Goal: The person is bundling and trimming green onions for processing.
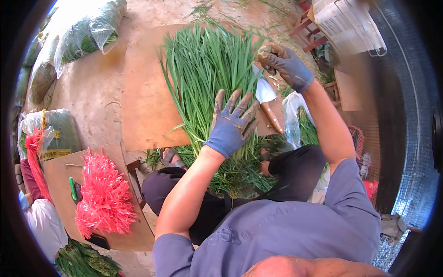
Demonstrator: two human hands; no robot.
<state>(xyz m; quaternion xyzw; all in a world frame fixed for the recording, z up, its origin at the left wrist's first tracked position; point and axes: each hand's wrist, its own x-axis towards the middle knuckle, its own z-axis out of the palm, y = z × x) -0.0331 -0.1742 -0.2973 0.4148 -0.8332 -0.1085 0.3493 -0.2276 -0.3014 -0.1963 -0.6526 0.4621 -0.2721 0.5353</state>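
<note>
A large pile of long green stalks (203, 69) lies on a brown board (147, 97). My left hand (233, 122), in a blue-grey glove stained on the fingers, rests on the lower part of the pile with its fingers spread. To the right of the pile, my gloved right hand (284, 64) is raised with its fingers curled together at something small and brownish that I cannot make out. Between the hands lies a wide-bladed knife (272, 113) with a wooden handle, its blade tip partly hidden beside the stalks.
Pink plastic ties (104, 198) lie heaped on a small table (60, 171) at the left. A co-worker's white sleeve (46, 226) shows at the left edge. Bagged greens (87, 39) stand upper left, a white crate (348, 25) upper right, a plastic bag (291, 120) beside the board.
</note>
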